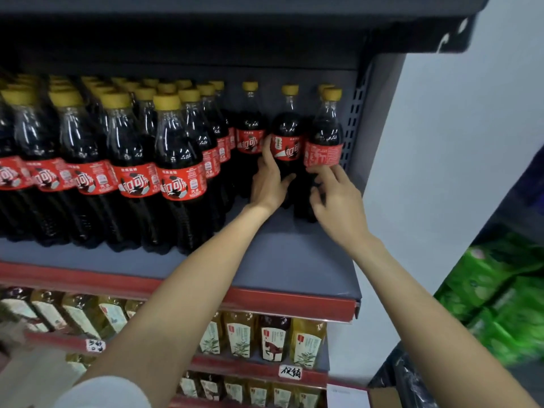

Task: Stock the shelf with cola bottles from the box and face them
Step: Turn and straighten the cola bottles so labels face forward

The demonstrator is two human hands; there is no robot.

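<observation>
Several cola bottles (176, 172) with yellow caps and red labels fill the left and middle of the grey shelf (294, 260). At the shelf's right end stand three more, well back from the edge. My left hand (269, 181) grips the middle one (287, 136) around its lower body, thumb across the front. My right hand (332, 192) holds the rightmost bottle (325, 136) just under its label, which faces partly sideways. A third bottle (250, 134) stands further back to the left.
The shelf's perforated side upright (353, 119) stands right behind the rightmost bottle. Lower shelves hold tea and juice bottles (273, 340). Green packs (500, 290) are stacked at the right. A cardboard box corner (379, 396) shows at the bottom.
</observation>
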